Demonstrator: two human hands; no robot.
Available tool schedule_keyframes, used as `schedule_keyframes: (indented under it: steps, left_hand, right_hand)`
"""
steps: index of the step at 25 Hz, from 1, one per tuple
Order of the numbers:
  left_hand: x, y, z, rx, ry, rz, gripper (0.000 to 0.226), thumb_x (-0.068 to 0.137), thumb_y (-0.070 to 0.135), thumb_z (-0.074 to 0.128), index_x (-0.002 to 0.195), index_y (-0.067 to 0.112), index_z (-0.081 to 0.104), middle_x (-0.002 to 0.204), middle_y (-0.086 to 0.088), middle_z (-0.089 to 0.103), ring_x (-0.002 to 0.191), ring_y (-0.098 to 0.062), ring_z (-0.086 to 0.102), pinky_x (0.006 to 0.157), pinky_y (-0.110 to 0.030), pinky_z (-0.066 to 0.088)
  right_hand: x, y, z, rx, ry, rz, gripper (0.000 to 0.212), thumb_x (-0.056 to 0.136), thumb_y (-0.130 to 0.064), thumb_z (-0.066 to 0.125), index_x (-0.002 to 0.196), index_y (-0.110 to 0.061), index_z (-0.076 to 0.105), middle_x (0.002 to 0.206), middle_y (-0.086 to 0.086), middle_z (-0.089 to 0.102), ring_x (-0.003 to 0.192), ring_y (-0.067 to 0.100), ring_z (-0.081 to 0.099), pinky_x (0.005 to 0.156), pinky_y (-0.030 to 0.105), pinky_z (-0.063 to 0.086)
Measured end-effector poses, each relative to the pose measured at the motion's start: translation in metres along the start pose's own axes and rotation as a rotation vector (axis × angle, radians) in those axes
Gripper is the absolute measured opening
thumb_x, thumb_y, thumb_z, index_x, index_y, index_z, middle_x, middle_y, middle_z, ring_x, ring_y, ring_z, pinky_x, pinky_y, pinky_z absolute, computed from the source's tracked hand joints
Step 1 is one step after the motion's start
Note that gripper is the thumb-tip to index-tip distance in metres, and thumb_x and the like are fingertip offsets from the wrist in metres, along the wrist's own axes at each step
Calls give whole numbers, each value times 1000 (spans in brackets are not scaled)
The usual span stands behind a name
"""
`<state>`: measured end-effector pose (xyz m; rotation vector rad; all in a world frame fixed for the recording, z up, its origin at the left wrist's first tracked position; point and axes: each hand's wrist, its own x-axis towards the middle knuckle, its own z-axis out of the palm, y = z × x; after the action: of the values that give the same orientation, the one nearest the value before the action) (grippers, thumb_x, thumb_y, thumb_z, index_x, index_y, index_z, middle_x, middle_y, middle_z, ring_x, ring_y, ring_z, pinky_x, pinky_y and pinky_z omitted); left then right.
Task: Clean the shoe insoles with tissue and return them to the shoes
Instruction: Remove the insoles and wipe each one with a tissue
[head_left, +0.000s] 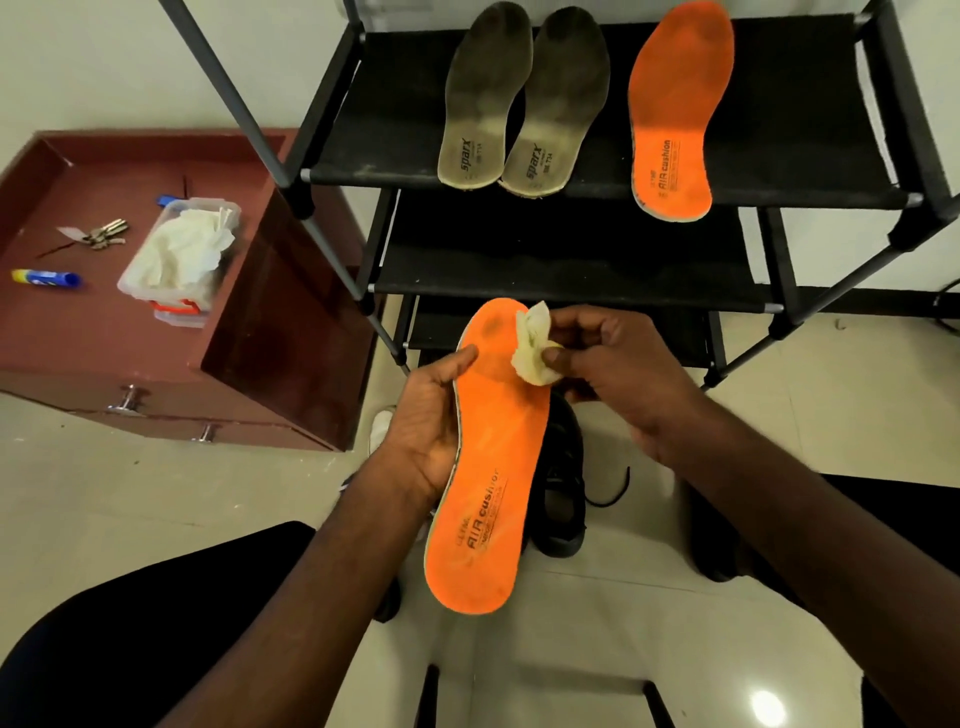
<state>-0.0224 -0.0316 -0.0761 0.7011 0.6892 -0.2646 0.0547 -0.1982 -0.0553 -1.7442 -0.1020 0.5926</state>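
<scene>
A left hand (431, 431) grips a long orange foam insole (491, 467) by its edge, thumb on top. The right hand (618, 364) pinches a crumpled white tissue (532, 345) against the toe end. Behind, a black metal shoe rack (779, 150) holds three insoles above pale tiled floor (130, 483).

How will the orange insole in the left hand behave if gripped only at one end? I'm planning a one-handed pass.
Orange insole looks thin, foam-like: probably light, likely to droop. Left hand grips its edge mid-length.
</scene>
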Motion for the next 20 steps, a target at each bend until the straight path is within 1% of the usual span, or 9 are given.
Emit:
schedule_keyframes:
  steps: [1, 3, 5, 8, 10, 13, 15, 18, 20]
  left_hand:
    - [1, 1, -2, -21, 9, -17, 52, 106, 41, 48, 139, 3, 61, 123, -26, 72, 102, -43, 74, 97, -60, 51]
    - [-1, 3, -1, -41, -11, -32, 57, 105, 47, 48, 141, 4, 60, 130, -24, 69, 115, -42, 70, 104, -62, 47]
    - [-3, 3, 2, -42, -57, -6, 57, 105, 48, 50, 141, 5, 62, 133, -21, 68, 121, -39, 68, 109, -59, 46]
    - [-5, 1, 6, -32, -119, 15, 59, 106, 52, 47, 142, 8, 62, 129, -17, 70, 105, -32, 73, 98, -52, 55]
    - [-3, -3, 5, -25, -98, 21, 62, 106, 57, 43, 143, 10, 61, 130, -17, 70, 104, -32, 73, 94, -50, 56]
    - [-1, -8, 5, -51, -96, 33, 62, 106, 58, 41, 143, 12, 60, 139, -19, 65, 126, -39, 62, 105, -55, 48]
    - [-2, -8, 6, -40, -85, 54, 60, 106, 57, 41, 138, 12, 63, 138, -20, 66, 123, -39, 63, 106, -56, 46]
    - [-4, -8, 8, -11, -71, 73, 60, 106, 58, 39, 136, 13, 64, 136, -20, 67, 113, -37, 68, 105, -55, 47]
    - [-3, -8, 7, -8, -65, 100, 63, 106, 60, 36, 139, 13, 62, 134, -19, 68, 110, -35, 69, 106, -55, 48]
  right_hand:
    - [0, 0, -2, -12, -35, 16, 28, 97, -4, 67, 117, -23, 74, 106, -4, 77, 91, 13, 74, 62, 20, 56]
    - [-1, 2, -2, -96, -48, -21, 24, 99, -9, 66, 114, -25, 75, 103, -6, 77, 87, 10, 72, 59, 18, 53]
    - [-2, 5, 1, -293, -5, -181, 21, 100, -21, 67, 119, -26, 74, 106, -10, 74, 90, 6, 70, 64, 16, 54]
    - [-3, 11, 5, -686, 43, -451, 33, 93, -35, 75, 125, -26, 72, 115, -10, 66, 99, 9, 63, 79, 28, 55]
    - [-4, 16, 7, -838, 109, -540, 34, 91, -32, 77, 124, -24, 72, 117, -9, 62, 105, 14, 57, 80, 33, 53]
    - [-3, 17, 9, -795, 185, -573, 43, 87, -18, 80, 128, -22, 68, 120, -8, 64, 106, 14, 59, 80, 31, 54]
    - [-3, 18, 11, -707, 188, -572, 42, 86, -12, 80, 125, -20, 68, 120, -6, 65, 102, 11, 63, 79, 23, 51]
    - [-4, 18, 14, -716, 171, -602, 23, 90, -11, 77, 113, -15, 75, 115, -5, 66, 96, 9, 65, 79, 11, 45]
    - [-4, 17, 17, -751, 151, -601, 22, 94, -16, 74, 115, -13, 77, 116, -4, 69, 98, 11, 67, 85, 18, 51]
